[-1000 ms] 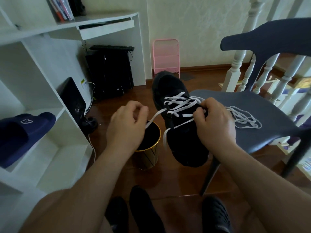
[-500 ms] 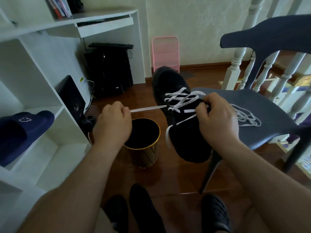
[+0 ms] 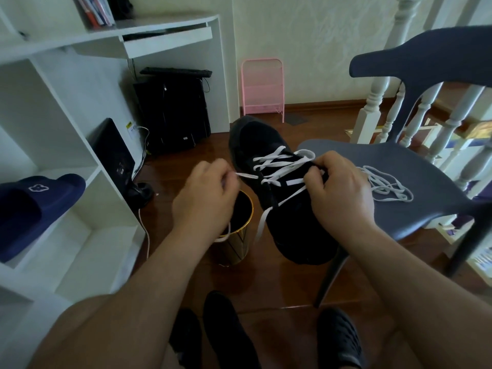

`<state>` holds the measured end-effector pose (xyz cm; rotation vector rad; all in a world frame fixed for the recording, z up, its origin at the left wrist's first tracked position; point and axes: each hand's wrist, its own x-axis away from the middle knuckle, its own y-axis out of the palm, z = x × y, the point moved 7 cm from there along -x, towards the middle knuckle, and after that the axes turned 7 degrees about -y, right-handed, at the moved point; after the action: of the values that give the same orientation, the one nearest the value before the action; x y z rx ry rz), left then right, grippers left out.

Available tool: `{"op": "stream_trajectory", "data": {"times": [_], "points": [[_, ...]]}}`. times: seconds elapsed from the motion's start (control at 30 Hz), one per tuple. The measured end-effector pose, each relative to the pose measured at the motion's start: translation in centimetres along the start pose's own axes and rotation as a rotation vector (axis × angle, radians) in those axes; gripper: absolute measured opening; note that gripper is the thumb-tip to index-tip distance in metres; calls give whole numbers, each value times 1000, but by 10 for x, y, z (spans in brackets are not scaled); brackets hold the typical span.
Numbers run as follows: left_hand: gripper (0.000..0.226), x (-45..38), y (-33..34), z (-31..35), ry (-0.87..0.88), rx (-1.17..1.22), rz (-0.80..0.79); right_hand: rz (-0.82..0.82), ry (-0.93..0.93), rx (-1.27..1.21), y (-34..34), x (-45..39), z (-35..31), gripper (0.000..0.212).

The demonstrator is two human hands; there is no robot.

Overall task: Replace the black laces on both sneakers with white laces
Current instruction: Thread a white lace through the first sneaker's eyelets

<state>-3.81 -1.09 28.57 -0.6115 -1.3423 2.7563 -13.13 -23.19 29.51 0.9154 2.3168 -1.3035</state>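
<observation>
A black sneaker [image 3: 266, 145] is held in the air, toe pointing away, partly threaded with a white lace [image 3: 277, 166]. My right hand [image 3: 343, 193] grips the sneaker at its right side by the eyelets. My left hand [image 3: 205, 198] pinches one end of the white lace just left of the shoe. The lace's other end hangs down beside the sneaker. A second white lace [image 3: 386, 185] lies bunched on the grey chair seat [image 3: 426, 182]. Another black shoe [image 3: 229, 334] lies on the floor near my feet.
A gold-rimmed black bin [image 3: 239, 235] stands on the wooden floor below my left hand. White shelving [image 3: 66, 161] with a navy slipper [image 3: 34, 206] fills the left. A computer tower [image 3: 173, 113], a pink rack [image 3: 263, 89] and white banisters [image 3: 372, 102] stand behind.
My left hand pulled the lace end out to the left, then came back close to the sneaker. The right hand kept its grip on the shoe.
</observation>
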Motion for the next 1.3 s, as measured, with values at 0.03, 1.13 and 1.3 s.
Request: {"op": "stream_trajectory", "data": {"times": [0.03,1.13,1.3], "points": [[19,-6,-9,-12,-80,-23,42,5,16,-7,-2,-1,3,13],[44,24,-6,38,72,526,-291,-590,552,-916,60,35,2,25],[59,27,1,36,66,527,-328,-571,519,-911,57,32,0,25]]}}
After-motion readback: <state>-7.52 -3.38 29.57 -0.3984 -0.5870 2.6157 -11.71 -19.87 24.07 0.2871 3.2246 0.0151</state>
